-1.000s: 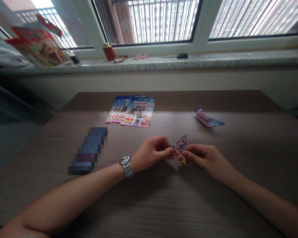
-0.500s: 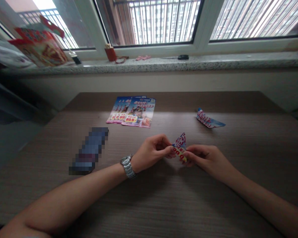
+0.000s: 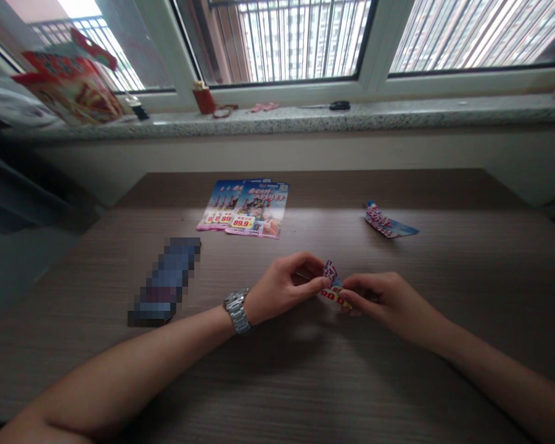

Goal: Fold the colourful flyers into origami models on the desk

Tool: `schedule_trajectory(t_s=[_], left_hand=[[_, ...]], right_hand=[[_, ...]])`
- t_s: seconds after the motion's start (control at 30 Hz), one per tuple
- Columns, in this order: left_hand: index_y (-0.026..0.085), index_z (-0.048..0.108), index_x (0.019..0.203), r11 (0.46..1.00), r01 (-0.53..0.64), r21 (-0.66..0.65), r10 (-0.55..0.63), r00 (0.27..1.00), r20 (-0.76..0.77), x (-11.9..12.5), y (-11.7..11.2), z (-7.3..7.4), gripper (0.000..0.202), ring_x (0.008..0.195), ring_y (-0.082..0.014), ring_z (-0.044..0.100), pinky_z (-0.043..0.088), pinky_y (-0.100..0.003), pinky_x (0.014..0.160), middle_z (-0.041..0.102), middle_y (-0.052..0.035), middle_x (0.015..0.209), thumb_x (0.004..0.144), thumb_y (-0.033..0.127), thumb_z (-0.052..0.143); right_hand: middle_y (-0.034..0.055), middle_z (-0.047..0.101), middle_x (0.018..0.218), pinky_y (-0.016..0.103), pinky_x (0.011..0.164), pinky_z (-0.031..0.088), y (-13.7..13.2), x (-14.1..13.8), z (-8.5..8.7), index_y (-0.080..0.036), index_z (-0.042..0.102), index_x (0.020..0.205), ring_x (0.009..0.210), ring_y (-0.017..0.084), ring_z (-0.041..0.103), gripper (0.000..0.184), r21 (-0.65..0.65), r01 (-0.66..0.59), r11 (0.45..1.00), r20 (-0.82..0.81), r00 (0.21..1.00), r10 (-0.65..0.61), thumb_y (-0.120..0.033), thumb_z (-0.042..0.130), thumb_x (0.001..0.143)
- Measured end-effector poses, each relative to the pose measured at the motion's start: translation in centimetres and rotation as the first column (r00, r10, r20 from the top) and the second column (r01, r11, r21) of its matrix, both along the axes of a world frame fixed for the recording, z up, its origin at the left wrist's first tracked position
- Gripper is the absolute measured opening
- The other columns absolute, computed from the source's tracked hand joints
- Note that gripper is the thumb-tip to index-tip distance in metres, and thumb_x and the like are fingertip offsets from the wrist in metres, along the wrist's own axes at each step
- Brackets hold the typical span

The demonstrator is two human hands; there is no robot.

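Between my two hands is a small folded paper flyer [image 3: 332, 275], printed blue and red with a yellow strip along its lower edge. My left hand [image 3: 296, 287], with a metal watch [image 3: 237, 311] at the wrist, pinches its left side between thumb and fingers. On the other side, my right hand [image 3: 382, 296] grips the lower right corner. Both hands are just above the table, and the fingertips hide part of the paper. Farther back on the right lies another folded paper piece [image 3: 389, 226], touched by neither hand.
Several overlapping flyers [image 3: 259, 209] lie toward the back of the wooden table [image 3: 277, 382]. A blurred-out phone-like object [image 3: 166, 280] is left of my left hand. Scissors [image 3: 337, 105], a red container [image 3: 204, 99] and a red food bag [image 3: 74, 86] are on the stone windowsill [image 3: 398, 114].
The folded flyer has tilted, its point now lower and farther left. My left thumb has shifted onto its face. Both hands still hold it.
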State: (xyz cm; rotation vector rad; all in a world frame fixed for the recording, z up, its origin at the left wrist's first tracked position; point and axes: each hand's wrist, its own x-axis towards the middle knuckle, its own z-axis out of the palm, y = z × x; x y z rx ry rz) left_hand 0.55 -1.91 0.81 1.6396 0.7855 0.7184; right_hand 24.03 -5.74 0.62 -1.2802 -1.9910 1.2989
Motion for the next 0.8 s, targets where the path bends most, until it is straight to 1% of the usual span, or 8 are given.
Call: schedule_trajectory(t_s=[0.07, 0.13, 0.23, 0.3, 0.43, 0.57, 0.7, 0.8], left_hand=[[0.013, 0.066, 0.109, 1.0, 0.01, 0.025, -0.01, 1.0, -0.004, 0.01, -0.02, 0.31, 0.028, 0.087, -0.0136, 0.068, 0.055, -0.023, 0.079, 0.072, -0.0069, 0.099, 0.09, 0.033, 0.069], [0.013, 0.069, 0.106, 0.999, 0.021, 0.05, -0.019, 0.999, -0.043, -0.03, 0.0, 0.48, 0.025, 0.082, -0.0129, 0.067, 0.053, -0.021, 0.075, 0.072, -0.0061, 0.094, 0.091, 0.033, 0.068], [0.012, 0.071, 0.095, 0.998, 0.024, 0.064, -0.018, 0.995, -0.098, -0.13, 0.08, 0.45, 0.022, 0.074, -0.0112, 0.064, 0.049, -0.019, 0.068, 0.072, -0.0046, 0.085, 0.092, 0.034, 0.067], [0.012, 0.07, 0.094, 0.999, 0.02, 0.046, -0.016, 0.996, -0.093, -0.21, 0.14, 0.3, 0.023, 0.073, -0.0108, 0.062, 0.048, -0.019, 0.066, 0.071, -0.0043, 0.084, 0.092, 0.035, 0.067], [0.012, 0.068, 0.092, 1.0, 0.006, 0.013, -0.005, 0.998, -0.057, -0.28, 0.25, -0.09, 0.024, 0.076, -0.0108, 0.062, 0.048, -0.019, 0.068, 0.07, -0.0045, 0.087, 0.092, 0.036, 0.066], [0.012, 0.067, 0.092, 1.0, -0.012, 0.005, 0.012, 0.999, -0.034, -0.25, 0.25, -0.32, 0.025, 0.078, -0.0114, 0.063, 0.05, -0.019, 0.07, 0.07, -0.0053, 0.088, 0.093, 0.038, 0.065], [0.012, 0.067, 0.095, 0.998, -0.013, 0.054, 0.017, 0.997, -0.075, -0.21, 0.04, -0.12, 0.026, 0.077, -0.0118, 0.063, 0.05, -0.019, 0.068, 0.07, -0.006, 0.089, 0.094, 0.037, 0.064], [0.012, 0.068, 0.098, 0.995, 0.024, 0.098, -0.012, 0.993, -0.114, -0.21, -0.23, 0.23, 0.025, 0.077, -0.012, 0.064, 0.051, -0.019, 0.069, 0.07, -0.0055, 0.088, 0.095, 0.036, 0.061]], right_hand=[[0.0012, 0.071, 0.074, 0.023, 0.058, 0.046, -0.14, -0.12, 0.05, -0.019, 0.071, 0.09, 0.064, 0.014, 0.065, 0.029, 0.042, -0.039, 0.998, 0.059, 0.998, 0.037, -0.041, 0.053, 0.097], [0.0001, 0.07, 0.071, 0.023, 0.056, 0.043, -0.24, -0.26, 0.08, -0.019, 0.071, 0.087, 0.061, 0.013, 0.062, 0.027, 0.094, -0.062, 0.994, 0.11, 0.993, 0.051, -0.038, 0.054, 0.097], [-0.0006, 0.068, 0.07, 0.023, 0.055, 0.04, -0.29, -0.41, 0.19, -0.019, 0.071, 0.087, 0.06, 0.012, 0.059, 0.022, 0.141, -0.055, 0.989, 0.142, 0.989, 0.035, -0.033, 0.057, 0.095], [-0.0005, 0.068, 0.07, 0.023, 0.055, 0.039, -0.28, -0.47, 0.32, -0.019, 0.071, 0.086, 0.06, 0.012, 0.058, 0.02, 0.167, -0.035, 0.985, 0.147, 0.989, 0.01, -0.031, 0.058, 0.094], [0.0009, 0.07, 0.077, 0.024, 0.06, 0.043, -0.27, -0.56, 0.5, -0.02, 0.071, 0.09, 0.067, 0.014, 0.062, 0.019, 0.2, 0.007, 0.98, 0.114, 0.993, -0.031, -0.031, 0.056, 0.095], [0.0021, 0.074, 0.089, 0.025, 0.067, 0.047, -0.29, -0.65, 0.23, -0.021, 0.069, 0.1, 0.077, 0.015, 0.066, 0.018, 0.219, 0.041, 0.975, 0.057, 0.997, -0.054, -0.033, 0.056, 0.097], [0.0016, 0.073, 0.085, 0.025, 0.064, 0.046, -0.33, -0.65, -0.05, -0.021, 0.069, 0.096, 0.072, 0.015, 0.066, 0.019, 0.277, 0.051, 0.959, 0.059, 0.996, -0.07, -0.033, 0.054, 0.098], [0.0019, 0.072, 0.082, 0.024, 0.065, 0.046, -0.4, -0.6, 0.09, -0.021, 0.068, 0.092, 0.072, 0.014, 0.065, 0.017, 0.319, 0.032, 0.947, 0.073, 0.996, -0.058, -0.03, 0.055, 0.098]])
